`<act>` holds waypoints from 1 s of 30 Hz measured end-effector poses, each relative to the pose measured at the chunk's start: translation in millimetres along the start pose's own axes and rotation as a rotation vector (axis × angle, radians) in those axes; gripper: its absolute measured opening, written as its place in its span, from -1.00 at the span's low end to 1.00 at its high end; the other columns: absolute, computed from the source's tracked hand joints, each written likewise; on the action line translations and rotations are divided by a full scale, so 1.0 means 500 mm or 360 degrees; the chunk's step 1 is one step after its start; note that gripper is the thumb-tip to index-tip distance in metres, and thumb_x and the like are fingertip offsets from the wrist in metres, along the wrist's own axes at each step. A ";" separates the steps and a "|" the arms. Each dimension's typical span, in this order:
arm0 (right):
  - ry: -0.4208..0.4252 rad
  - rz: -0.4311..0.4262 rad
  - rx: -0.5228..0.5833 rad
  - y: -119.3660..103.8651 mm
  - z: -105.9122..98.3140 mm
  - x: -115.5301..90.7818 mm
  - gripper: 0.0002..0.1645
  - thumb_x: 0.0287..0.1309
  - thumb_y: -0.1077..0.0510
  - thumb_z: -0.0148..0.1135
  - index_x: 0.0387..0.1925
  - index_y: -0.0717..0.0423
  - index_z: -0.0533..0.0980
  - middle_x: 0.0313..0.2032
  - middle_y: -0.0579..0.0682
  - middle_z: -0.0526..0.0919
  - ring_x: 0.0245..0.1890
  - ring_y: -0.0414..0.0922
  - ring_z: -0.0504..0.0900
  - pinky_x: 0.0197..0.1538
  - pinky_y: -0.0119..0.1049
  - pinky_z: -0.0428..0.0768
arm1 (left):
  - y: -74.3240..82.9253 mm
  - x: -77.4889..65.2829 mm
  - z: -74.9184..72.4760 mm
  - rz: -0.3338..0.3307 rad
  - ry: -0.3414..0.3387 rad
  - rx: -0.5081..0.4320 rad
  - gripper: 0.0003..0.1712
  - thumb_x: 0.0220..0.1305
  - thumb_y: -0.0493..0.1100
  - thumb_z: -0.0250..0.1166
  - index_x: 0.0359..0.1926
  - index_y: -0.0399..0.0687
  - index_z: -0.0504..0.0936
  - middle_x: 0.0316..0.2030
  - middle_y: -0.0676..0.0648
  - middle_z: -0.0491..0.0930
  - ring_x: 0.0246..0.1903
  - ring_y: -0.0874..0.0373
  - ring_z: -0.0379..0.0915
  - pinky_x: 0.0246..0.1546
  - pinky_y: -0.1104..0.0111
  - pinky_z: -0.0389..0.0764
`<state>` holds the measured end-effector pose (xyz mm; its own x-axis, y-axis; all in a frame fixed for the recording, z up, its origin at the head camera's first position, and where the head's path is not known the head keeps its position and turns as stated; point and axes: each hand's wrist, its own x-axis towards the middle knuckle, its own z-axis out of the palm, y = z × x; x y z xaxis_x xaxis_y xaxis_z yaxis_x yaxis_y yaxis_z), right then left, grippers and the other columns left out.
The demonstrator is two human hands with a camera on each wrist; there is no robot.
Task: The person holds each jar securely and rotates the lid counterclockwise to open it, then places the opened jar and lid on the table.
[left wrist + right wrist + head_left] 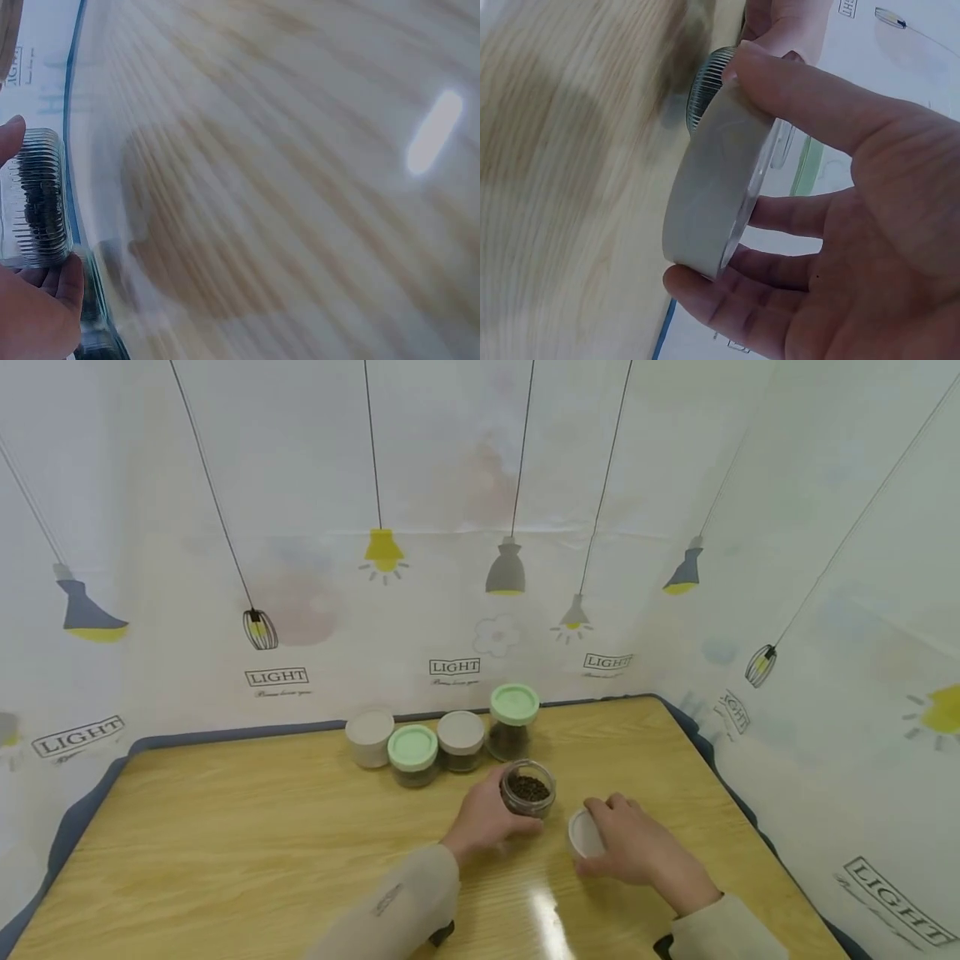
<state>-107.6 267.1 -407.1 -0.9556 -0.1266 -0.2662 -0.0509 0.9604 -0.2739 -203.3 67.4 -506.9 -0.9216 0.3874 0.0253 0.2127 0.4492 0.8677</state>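
Observation:
A glass jar [538, 810] without its lid holds dark brown granules [528, 788]. My left hand [483, 818] grips it round the side, thumb in front. In the left wrist view the jar's ribbed wall [41, 199] shows between thumb and fingers at the left edge. Whether the jar touches the table is unclear. To its right, my right hand [637, 843] holds a pale grey round lid [583, 837] by the rim. The right wrist view shows this lid [712, 187] on edge between thumb and fingers, apart from the jar behind it.
Along the table's back edge stand a pale-lidded jar [370, 739], a small green-lidded jar [413, 756], a grey-lidded jar [461, 741] and a taller green-lidded jar [513, 720]. A lamp-patterned sheet [420, 627] rises behind the wooden table [247, 843].

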 end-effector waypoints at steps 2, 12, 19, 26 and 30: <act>0.0001 0.0016 0.0028 0.009 0.000 -0.004 0.10 -0.20 -0.27 0.53 0.30 0.20 0.34 0.07 0.28 0.48 -0.01 0.11 0.51 -0.11 0.07 0.60 | 0.004 0.009 0.010 -0.0003 -0.0007 0.0013 0.09 -0.25 0.06 0.65 0.35 0.04 0.33 0.18 -0.04 0.54 0.20 0.00 0.45 0.29 0.06 0.40; 0.0069 0.0096 0.0010 0.048 0.006 -0.025 0.07 -0.24 -0.40 0.47 0.28 0.03 0.39 0.09 0.18 0.54 0.02 0.11 0.51 -0.18 0.06 0.60 | 0.026 0.038 0.052 -0.0047 -0.0046 -0.0005 0.08 -0.22 0.04 0.64 0.36 0.05 0.32 0.20 -0.09 0.52 0.22 -0.04 0.43 0.29 0.04 0.39; 0.0170 0.0070 0.0002 0.073 0.016 -0.031 0.01 -0.17 -0.31 0.48 0.26 0.09 0.37 0.07 0.19 0.57 -0.02 0.10 0.55 -0.12 0.07 0.58 | 0.029 0.056 0.074 -0.0044 -0.0051 0.0026 0.07 -0.23 0.06 0.64 0.35 0.07 0.33 0.18 -0.08 0.54 0.21 -0.03 0.43 0.27 0.06 0.41; 0.0163 0.0025 0.0156 0.096 0.025 -0.036 -0.05 -0.20 0.00 0.55 0.21 0.20 0.29 0.07 0.19 0.51 -0.04 0.06 0.54 -0.02 0.05 0.53 | 0.032 0.067 0.093 -0.0050 -0.0057 -0.0015 0.07 -0.23 0.03 0.65 0.35 0.07 0.33 0.17 -0.07 0.54 0.20 -0.03 0.43 0.27 0.07 0.41; 0.0090 0.0049 0.0368 0.104 0.026 -0.035 0.07 -0.27 0.17 0.57 0.29 0.21 0.18 0.15 0.23 0.40 -0.08 0.00 0.50 -0.11 -0.09 0.54 | 0.039 0.071 0.105 -0.0044 -0.0070 -0.0045 0.07 -0.21 0.03 0.64 0.36 0.08 0.32 0.19 -0.07 0.52 0.22 -0.02 0.42 0.28 0.07 0.40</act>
<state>-89.6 315.9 -428.7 -0.9708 -0.0774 -0.2271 0.0403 0.8805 -0.4724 -214.9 132.3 -515.4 -0.9116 0.4105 -0.0200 0.1775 0.4373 0.8816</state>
